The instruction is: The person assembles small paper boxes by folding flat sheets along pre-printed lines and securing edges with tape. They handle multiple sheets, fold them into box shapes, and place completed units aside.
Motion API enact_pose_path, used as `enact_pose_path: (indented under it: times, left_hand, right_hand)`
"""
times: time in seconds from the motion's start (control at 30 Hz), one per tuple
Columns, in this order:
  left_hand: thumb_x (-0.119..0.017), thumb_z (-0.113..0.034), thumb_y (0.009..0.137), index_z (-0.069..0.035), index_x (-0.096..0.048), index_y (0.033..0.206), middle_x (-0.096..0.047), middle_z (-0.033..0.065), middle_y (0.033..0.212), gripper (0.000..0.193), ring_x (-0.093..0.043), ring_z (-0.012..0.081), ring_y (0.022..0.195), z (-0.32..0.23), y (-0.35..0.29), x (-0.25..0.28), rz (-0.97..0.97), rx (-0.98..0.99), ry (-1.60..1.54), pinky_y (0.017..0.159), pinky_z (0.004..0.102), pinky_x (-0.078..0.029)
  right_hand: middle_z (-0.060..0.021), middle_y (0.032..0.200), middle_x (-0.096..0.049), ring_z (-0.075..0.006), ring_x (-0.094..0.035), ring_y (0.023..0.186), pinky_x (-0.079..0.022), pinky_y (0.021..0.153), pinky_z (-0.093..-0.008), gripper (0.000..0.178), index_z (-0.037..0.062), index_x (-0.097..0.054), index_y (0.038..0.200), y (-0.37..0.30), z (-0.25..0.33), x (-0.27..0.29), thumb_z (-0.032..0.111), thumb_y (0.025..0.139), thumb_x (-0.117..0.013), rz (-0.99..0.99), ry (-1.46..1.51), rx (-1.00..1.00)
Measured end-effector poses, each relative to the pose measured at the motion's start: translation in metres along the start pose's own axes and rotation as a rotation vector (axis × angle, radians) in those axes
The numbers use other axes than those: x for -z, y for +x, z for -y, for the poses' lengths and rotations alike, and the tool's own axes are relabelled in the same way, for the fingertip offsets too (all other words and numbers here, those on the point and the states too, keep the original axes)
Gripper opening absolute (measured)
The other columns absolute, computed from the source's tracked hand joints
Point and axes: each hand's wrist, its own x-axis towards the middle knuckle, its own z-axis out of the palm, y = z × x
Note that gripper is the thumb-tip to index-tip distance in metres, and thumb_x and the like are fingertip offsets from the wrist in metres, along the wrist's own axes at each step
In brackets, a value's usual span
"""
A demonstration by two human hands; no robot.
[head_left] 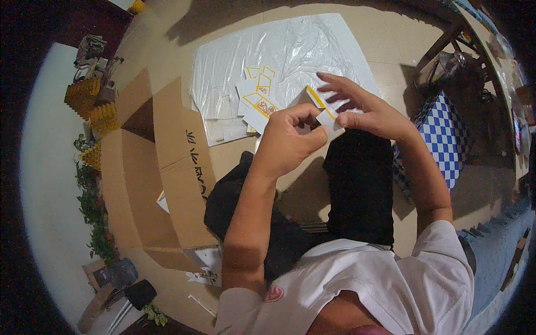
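Above my knees is a small, partly folded white carton with yellow edges (325, 118). My left hand (287, 138) is closed on its near left side, with thumb and curled fingers gripping the card. At the carton's right, my right hand (375, 113) has its fingers stretched out and apart. Its thumb rests against the carton's edge. Part of the carton is hidden behind my hands. Beyond my left hand, several flat white card blanks with yellow lines (258, 103) lie overlapping on a plastic-covered white sheet (223, 67) on the floor.
A large open cardboard box (181, 167) stands at my left, with a bit of white card inside. Right of my leg is a blue-and-white checked bag (441, 134), beside a wooden table (502, 95). Leafy plants (92, 206) and yellow stacked pieces (84, 96) line the left wall.
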Motion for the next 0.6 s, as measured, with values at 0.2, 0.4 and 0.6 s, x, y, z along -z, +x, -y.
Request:
enact_pose_path:
  times: [0.2, 0.4, 0.6]
  left_hand:
    - [-0.069, -0.01, 0.076, -0.003, -0.066, 0.089, -0.064, 0.0007, 0.082, 0.016, -0.057, 0.0078, 0.076, -0.006, -0.01, 0.006, 0.02, -0.082, -0.076, 0.071, 0.0254, -0.047]
    - [-0.07, -0.009, 0.069, -0.006, -0.064, 0.082, -0.062, 0.0076, 0.082, 0.015, -0.059, 0.0245, 0.081, -0.007, -0.007, 0.012, -0.038, -0.474, 0.517, 0.08, 0.0363, -0.043]
    - [-0.069, -0.011, 0.064, -0.006, -0.059, 0.078, -0.058, 0.0071, 0.077, 0.018, -0.057, 0.0254, 0.079, -0.001, -0.012, 0.004, -0.083, -0.751, 0.834, 0.076, 0.0386, -0.042]
  right_hand:
    - [-0.0051, 0.119, -0.057, -0.0118, -0.055, 0.098, -0.046, 0.08, -0.0262, 0.062, 0.0125, -0.039, 0.143, 0.005, 0.006, -0.016, 0.035, 0.091, -0.062, 0.08, 0.476, -0.113]
    - [-0.0065, 0.122, -0.055, -0.0157, -0.053, 0.109, -0.044, 0.092, -0.0331, 0.059, 0.0098, -0.043, 0.139, 0.006, 0.017, -0.022, 0.04, 0.091, -0.06, -0.164, 0.45, -0.262]
    - [-0.0097, 0.132, -0.049, -0.0227, -0.046, 0.123, -0.035, 0.105, -0.0382, 0.083, 0.0047, -0.036, 0.141, 0.011, 0.023, -0.034, 0.038, 0.076, -0.077, -0.005, 0.351, 0.05]
